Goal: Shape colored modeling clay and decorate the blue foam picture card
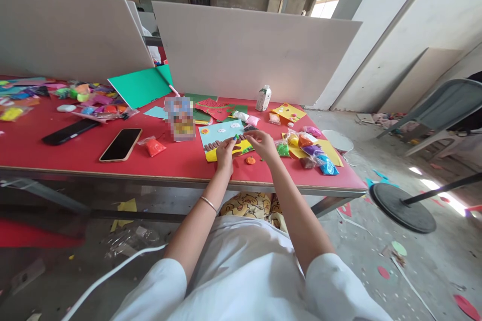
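Note:
My left hand is closed in a pinch over the craft picture, with a small piece of green modelling clay at its fingertips. My right hand is just to the right, its thumb and finger pressed together near the green piece; whatever they hold is too small to make out. Beneath both hands lies the craft picture, a light blue sheet with a sun, white clouds, a brown fence and a yellow lower band. An orange clay disc rests on the table between my wrists.
The red table holds a phone, a black case, an orange clay bag and several clay bags at right. A milk carton stands before an upright white board. A stool is beyond the right edge.

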The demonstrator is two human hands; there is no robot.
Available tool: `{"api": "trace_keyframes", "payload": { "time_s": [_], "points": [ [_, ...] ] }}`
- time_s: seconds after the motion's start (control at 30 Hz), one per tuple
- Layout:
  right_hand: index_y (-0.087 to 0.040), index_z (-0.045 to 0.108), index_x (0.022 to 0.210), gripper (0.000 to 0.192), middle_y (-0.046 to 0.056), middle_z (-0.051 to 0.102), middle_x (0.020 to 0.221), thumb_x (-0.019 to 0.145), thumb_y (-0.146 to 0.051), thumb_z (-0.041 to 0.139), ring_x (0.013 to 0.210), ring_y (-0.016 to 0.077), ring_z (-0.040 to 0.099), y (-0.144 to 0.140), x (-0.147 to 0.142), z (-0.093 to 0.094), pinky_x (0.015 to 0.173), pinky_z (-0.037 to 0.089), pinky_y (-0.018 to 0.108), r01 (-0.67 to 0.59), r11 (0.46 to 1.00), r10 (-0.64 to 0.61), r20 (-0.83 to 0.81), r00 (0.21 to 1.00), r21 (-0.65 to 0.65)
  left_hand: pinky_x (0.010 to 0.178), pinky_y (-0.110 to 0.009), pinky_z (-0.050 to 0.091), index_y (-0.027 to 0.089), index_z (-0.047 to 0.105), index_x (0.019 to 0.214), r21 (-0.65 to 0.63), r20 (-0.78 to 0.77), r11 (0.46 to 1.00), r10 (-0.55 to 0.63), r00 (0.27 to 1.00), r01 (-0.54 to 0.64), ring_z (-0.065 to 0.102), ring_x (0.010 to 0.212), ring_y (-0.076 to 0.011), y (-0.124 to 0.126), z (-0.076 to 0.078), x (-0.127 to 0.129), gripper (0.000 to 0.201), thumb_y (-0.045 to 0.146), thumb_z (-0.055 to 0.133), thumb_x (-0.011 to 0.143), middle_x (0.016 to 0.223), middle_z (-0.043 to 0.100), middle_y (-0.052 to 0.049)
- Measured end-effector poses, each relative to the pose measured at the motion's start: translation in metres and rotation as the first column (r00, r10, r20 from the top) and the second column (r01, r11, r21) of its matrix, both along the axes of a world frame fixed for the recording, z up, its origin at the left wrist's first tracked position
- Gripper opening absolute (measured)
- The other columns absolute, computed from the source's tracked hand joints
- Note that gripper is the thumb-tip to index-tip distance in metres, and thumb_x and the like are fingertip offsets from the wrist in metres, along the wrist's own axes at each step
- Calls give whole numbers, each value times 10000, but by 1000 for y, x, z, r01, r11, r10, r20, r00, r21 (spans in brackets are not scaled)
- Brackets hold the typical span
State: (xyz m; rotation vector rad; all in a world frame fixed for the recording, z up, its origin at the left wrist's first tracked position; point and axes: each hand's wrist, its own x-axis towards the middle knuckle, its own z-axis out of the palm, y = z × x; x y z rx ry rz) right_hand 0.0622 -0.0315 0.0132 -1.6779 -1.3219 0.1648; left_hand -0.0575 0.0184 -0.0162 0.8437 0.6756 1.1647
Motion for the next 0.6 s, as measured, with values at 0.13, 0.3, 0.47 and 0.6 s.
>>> {"api": "trace_keyframes", "payload": {
  "time_s": [0.13, 0.3, 0.47, 0.6],
  "points": [
    [-190, 720, 787, 195, 30, 704, 740, 779, -358, 619, 701, 172, 617, 8, -20, 6, 661, 461, 282, -75, 997, 77, -100, 992, 30, 527, -202, 481, 157, 674, 833, 18, -26, 1000, 14, 1000, -13, 628, 616, -114, 0, 0, -3, 294, 401, 720, 676, 772, 688, -47],
    [-181, 718, 759, 221, 38, 718, 757, 771, -385, 634, 701, 160, 625, 17, -24, 7, 647, 460, 262, -129, 991, 131, -114, 985, 22, 482, -208, 489, 153, 680, 796, 147, -171, 988, 73, 983, -48, 599, 558, -111, 5, 1, -20, 280, 416, 676, 699, 739, 690, -51],
    [-171, 749, 811, 224, 46, 735, 796, 775, -370, 651, 743, 152, 638, 31, -23, 16, 653, 455, 235, -219, 960, 218, -22, 976, -174, 466, -213, 471, 161, 687, 869, 391, -343, 917, 226, 912, -80, 642, 685, -168, 22, -2, -55, 280, 400, 571, 779, 778, 705, -67],
    [-197, 772, 848, 184, 30, 749, 815, 758, -333, 689, 716, 143, 635, 45, -32, 28, 626, 442, 221, -331, 840, 420, 130, 898, -429, 646, -237, 508, 183, 692, 865, 656, -438, 752, 444, 782, -60, 637, 730, -149, 35, -6, -87, 178, 266, 553, 792, 803, 707, -40]
  ]
}}
